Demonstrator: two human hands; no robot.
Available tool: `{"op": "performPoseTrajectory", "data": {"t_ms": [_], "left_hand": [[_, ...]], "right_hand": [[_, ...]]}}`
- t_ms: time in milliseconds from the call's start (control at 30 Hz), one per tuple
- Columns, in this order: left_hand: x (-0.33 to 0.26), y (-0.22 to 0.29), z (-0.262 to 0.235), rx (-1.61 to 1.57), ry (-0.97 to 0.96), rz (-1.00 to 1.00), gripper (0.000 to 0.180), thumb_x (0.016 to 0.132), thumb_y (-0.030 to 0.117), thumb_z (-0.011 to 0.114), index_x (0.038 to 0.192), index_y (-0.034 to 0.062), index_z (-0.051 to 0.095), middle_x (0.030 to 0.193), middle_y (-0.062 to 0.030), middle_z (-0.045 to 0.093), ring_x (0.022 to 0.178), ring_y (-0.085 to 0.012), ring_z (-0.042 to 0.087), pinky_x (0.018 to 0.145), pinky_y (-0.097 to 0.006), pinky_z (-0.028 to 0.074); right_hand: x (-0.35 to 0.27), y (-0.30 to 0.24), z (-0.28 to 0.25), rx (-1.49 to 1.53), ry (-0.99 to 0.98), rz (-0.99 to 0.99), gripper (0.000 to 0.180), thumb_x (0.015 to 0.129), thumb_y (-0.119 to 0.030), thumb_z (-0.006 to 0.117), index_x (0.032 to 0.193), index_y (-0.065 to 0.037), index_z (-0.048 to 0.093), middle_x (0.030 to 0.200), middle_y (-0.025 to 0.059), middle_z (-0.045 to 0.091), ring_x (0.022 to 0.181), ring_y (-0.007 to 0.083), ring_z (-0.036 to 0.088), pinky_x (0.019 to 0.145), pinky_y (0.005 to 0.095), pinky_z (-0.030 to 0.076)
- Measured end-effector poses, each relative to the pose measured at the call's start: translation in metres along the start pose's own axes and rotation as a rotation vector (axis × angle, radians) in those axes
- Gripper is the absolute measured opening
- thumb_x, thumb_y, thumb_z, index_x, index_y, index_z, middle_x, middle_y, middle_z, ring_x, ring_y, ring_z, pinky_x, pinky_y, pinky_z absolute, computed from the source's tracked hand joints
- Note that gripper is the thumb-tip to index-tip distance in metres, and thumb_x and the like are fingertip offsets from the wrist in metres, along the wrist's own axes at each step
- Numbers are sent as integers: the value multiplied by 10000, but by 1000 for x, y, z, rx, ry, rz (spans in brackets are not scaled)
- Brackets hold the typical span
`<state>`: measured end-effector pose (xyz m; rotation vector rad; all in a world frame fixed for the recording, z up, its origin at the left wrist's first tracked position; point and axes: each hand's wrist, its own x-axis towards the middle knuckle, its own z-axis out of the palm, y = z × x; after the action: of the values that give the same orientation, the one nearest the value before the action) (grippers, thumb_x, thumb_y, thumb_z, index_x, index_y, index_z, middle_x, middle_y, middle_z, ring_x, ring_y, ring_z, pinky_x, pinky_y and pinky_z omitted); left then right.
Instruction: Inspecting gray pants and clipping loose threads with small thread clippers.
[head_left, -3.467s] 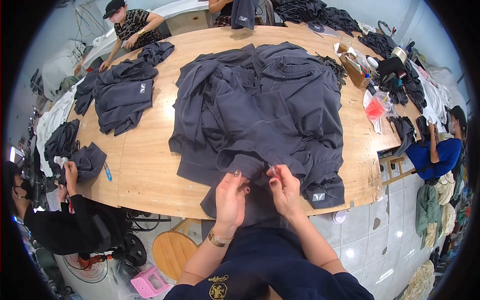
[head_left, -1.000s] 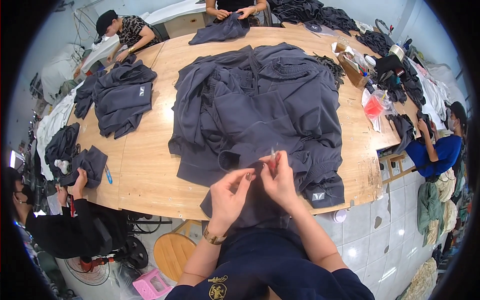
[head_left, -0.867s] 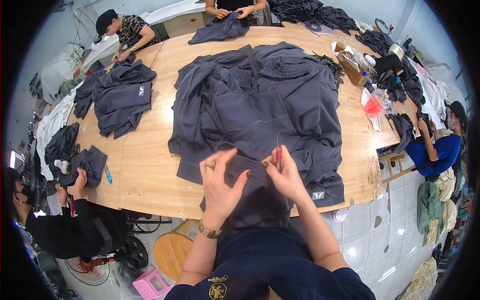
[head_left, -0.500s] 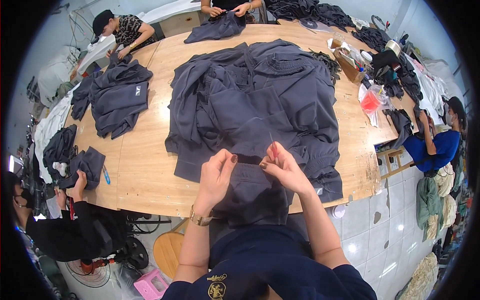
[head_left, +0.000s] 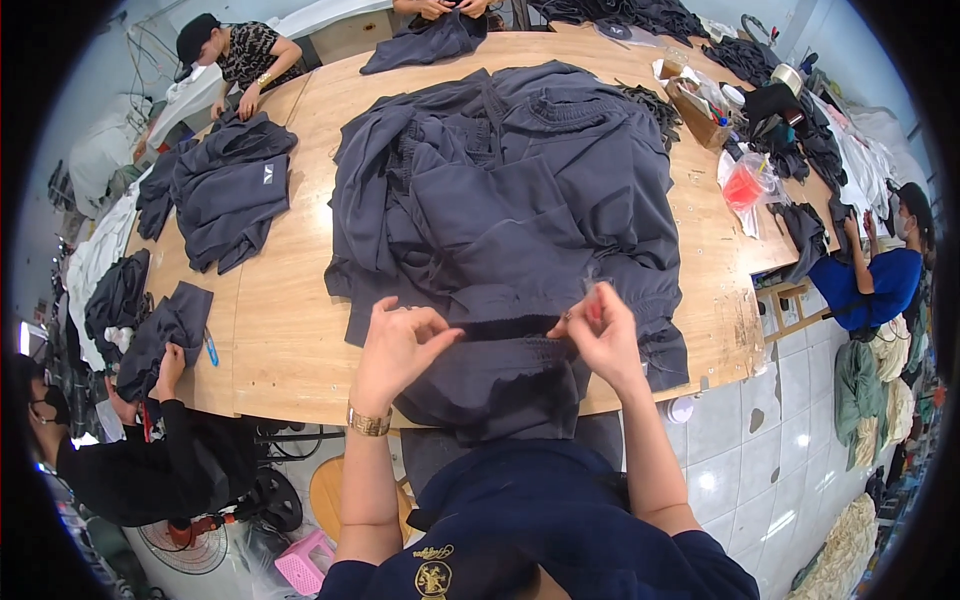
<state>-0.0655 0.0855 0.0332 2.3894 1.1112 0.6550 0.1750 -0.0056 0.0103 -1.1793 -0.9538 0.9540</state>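
Observation:
A dark grey garment point(head_left: 490, 390) with a gathered elastic edge hangs over the table's near edge toward my lap. My left hand point(head_left: 400, 345) is closed, thumb and fingers pinching the left end of that edge. At the other end my right hand point(head_left: 604, 338) pinches the edge, with a small red-handled tool point(head_left: 594, 312) in its palm, mostly hidden and blurred. Between the hands the edge is stretched, showing a dark opening. Just beyond lies a large heap of similar dark grey garments point(head_left: 500, 210), some with gathered elastic.
The wooden table point(head_left: 290, 330) spreads around the heap. At the left lie more garments point(head_left: 230, 190) and a blue cutter point(head_left: 211, 347). A cup with red drink point(head_left: 742, 187) and an open box point(head_left: 697, 112) stand at the right. Several co-workers handle fabric around the table.
My hands have moved apart, the left one to the left and the right one to the right, stretching the elastic edge. The red-handled tool's pointed tip no longer shows clearly.

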Motion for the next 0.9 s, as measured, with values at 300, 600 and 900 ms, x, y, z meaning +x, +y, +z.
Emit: {"op": "performPoseTrajectory", "data": {"t_ms": [300, 600, 900], "left_hand": [[4, 22, 41, -33, -42, 112, 468, 602, 151, 808, 1023, 97, 614, 1012, -88, 559, 975, -274, 536, 838, -369, 429], [20, -8, 68, -1097, -193, -308, 192, 948, 191, 527, 919, 22, 614, 812, 38, 619, 753, -71, 559, 674, -220, 409], [28, 8, 35, -1494, -270, -598, 187, 921, 200, 573, 981, 25, 598, 862, 4, 613, 768, -65, 569, 715, -206, 470]], "right_hand": [[-4, 6, -11, -846, -59, -376, 484, 635, -102, 765, 982, -2, 442, 873, 129, 455, 777, 293, 507, 698, 343, 435], [-9, 6, -19, -447, 55, 119, 264, 796, 12, 651, 902, -51, 417, 762, 40, 596, 716, 104, 576, 698, 215, 441], [-2, 16, -14, 797, 3, 419, 202, 854, 25, 589, 813, -120, 456, 847, -10, 568, 771, 88, 574, 692, 214, 460]]}}
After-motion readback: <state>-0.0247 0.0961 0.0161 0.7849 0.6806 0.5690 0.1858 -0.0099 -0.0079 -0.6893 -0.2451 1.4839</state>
